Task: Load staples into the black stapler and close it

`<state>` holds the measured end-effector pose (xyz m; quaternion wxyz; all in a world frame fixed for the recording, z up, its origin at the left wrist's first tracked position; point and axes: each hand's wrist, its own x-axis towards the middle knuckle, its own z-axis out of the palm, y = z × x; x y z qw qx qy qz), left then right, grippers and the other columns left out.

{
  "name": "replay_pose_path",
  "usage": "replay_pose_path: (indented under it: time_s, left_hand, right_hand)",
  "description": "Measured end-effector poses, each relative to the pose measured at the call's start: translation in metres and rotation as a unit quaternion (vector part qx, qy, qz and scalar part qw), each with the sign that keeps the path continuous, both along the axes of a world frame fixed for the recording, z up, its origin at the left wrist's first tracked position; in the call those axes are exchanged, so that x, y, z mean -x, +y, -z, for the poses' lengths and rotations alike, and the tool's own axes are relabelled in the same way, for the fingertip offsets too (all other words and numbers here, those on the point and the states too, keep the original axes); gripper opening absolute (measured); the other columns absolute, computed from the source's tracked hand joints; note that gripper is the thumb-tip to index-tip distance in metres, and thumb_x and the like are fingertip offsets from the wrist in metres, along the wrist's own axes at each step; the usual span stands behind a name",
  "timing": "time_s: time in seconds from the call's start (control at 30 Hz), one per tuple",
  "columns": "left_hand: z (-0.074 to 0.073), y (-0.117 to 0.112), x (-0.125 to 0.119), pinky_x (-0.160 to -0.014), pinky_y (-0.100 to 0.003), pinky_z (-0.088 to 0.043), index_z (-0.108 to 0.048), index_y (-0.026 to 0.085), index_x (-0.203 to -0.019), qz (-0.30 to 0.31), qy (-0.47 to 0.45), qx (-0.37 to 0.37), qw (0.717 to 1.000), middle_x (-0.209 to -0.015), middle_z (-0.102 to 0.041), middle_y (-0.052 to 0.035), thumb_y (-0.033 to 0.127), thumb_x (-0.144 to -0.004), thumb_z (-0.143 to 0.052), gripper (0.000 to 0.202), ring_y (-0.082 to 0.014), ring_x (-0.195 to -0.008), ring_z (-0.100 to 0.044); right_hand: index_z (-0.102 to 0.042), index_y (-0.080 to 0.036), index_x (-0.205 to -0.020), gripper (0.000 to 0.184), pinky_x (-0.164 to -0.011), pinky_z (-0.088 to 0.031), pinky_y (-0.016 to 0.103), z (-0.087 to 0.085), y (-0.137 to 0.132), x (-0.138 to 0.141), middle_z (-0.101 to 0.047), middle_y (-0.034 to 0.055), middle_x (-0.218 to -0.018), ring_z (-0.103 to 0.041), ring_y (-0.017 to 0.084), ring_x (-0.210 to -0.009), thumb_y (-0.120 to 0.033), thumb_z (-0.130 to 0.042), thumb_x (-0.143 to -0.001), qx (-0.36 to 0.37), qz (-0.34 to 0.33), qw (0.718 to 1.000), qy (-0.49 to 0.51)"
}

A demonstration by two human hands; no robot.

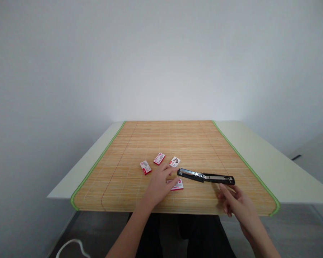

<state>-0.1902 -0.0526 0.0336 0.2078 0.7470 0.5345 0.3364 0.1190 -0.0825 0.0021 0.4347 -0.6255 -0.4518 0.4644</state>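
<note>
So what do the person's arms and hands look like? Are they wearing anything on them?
The left hand and right hand have no gloves, and the forearms show no sleeves. I can't see any watch, bracelet or markings on them; the fingers are too small to check for thin rings. Black clothing covers the legs.

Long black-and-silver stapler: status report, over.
Stapler open. Left hand at its left end, right hand at its right end. Small rectangular red-and-white box partly hidden by left hand.

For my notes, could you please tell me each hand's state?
Left hand: by stapler, left end; grip unclear.
Right hand: by stapler, right end; grip unclear.
</note>
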Motion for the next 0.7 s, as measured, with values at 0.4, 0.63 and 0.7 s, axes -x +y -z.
replay_pose_path:
  time_s: [0.4,0.63,0.7]
  left_hand:
    - [-0.015,0.048,-0.006,-0.065,-0.027,-0.040,-0.077,0.038,-0.115,0.044,0.217,0.091,0.971,-0.091,-0.075,-0.0026,0.050,-0.082,-0.074,0.035,-0.0225,-0.085,-0.068]
    - [-0.004,0.046,-0.002,-0.057,-0.026,-0.032,-0.075,0.033,-0.123,0.041,0.141,0.148,0.978,-0.067,-0.066,0.0004,0.049,-0.082,-0.073,0.044,-0.0174,-0.062,-0.060]
    - [-0.002,0.046,-0.001,-0.055,-0.026,-0.030,-0.074,0.033,-0.125,0.049,0.118,0.141,0.982,-0.063,-0.062,0.0018,0.049,-0.083,-0.073,0.045,-0.0163,-0.057,-0.056]
  right_hand:
    - [-0.060,-0.020,-0.082,0.043,-0.041,-0.027,0.022,-0.013,0.056,-0.002,-0.052,-0.0033,-0.057,-0.039,0.008,-0.044,-0.060,-0.073,-0.087,-0.065,-0.095,0.990,0.085]
    - [-0.072,-0.021,-0.106,0.043,-0.053,-0.036,0.026,-0.047,0.101,0.019,-0.055,-0.0038,-0.063,-0.049,0.014,-0.055,-0.059,-0.074,-0.085,-0.195,-0.223,0.942,-0.161]
    - [-0.074,-0.023,-0.105,0.037,-0.057,-0.037,0.027,-0.060,0.110,0.033,-0.058,-0.0030,-0.065,-0.052,0.015,-0.059,-0.054,-0.074,-0.086,-0.220,-0.302,0.895,-0.245]
